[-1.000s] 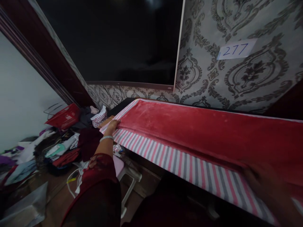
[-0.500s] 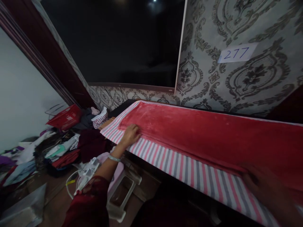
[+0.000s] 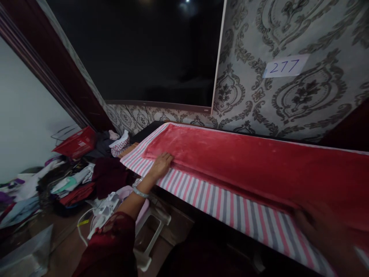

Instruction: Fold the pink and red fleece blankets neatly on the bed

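A red plush blanket (image 3: 225, 157), folded into a long strip, lies flat over a pink, grey and white striped cloth (image 3: 207, 198). At the blanket's near left edge, my left hand (image 3: 161, 166) has its fingers curled over the border, a bracelet on the wrist. Farther right, my right hand (image 3: 323, 227) grips the same near edge between thumb and fingers, though it looks dim and smeared. Between my hands the border runs nearly straight, with the striped cloth showing along the front.
Beyond the dark table (image 3: 145, 130), a large black television (image 3: 138, 54) hangs on the patterned wall. Piles of clothes (image 3: 77, 184) and a red basket (image 3: 77, 142) stand at the left. A plastic stool (image 3: 151, 234) and a power strip with white cables (image 3: 105, 209) are below.
My left hand has slid slightly right along the blanket's near edge. My right hand stays at its end of the edge. The view has shifted a little.
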The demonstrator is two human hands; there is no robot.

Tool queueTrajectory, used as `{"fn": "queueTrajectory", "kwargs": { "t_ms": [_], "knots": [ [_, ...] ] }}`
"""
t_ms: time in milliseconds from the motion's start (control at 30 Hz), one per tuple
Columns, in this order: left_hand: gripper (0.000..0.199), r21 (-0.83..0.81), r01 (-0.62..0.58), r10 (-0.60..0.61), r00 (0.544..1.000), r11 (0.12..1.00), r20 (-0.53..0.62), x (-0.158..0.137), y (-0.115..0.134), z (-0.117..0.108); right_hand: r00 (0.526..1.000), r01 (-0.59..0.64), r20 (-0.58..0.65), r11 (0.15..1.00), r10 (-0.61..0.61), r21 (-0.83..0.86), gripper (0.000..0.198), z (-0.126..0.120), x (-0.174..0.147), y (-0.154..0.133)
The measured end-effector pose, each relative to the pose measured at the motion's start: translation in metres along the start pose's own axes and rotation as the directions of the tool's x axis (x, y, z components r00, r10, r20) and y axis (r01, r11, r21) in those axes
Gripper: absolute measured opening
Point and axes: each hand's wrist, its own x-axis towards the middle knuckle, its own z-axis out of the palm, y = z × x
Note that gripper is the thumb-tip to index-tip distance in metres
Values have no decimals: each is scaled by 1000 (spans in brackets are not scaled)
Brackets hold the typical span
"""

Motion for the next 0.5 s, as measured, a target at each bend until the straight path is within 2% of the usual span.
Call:
{"fn": "queueTrajectory", "kwargs": {
  "t_ms": [133,233,300,333,367,400,467,500],
  "knots": [
    [32,-31,-32,33,999,999,39,-10,2,2,998,-51,44,998,49,31,29,-4,4,-7],
    [34,-102,-9,8,1000,995,-11,-15,2,4,995,-86,59,995,82,55,33,-11,7,-13],
    [36,-170,51,-64,995,984,-73,-16,-3,2,991,-114,75,992,110,46,35,-13,9,-14],
    [37,-192,131,-152,984,973,-97,-16,-7,0,990,-120,82,992,117,33,36,-13,12,-14],
    [38,-202,246,-272,956,948,-111,-16,-13,-3,990,-112,89,994,109,20,37,-11,15,-14],
    [39,-198,379,-405,906,904,-119,-16,-21,-6,991,-90,97,996,88,11,38,-7,20,-13],
    [41,-165,624,-644,754,764,-129,-15,-41,-14,993,-28,117,1000,27,10,40,5,33,-13],
    [40,-149,708,-723,679,691,-126,-15,-52,-17,992,1,125,1000,-3,19,41,14,40,-13]
  ]
}}
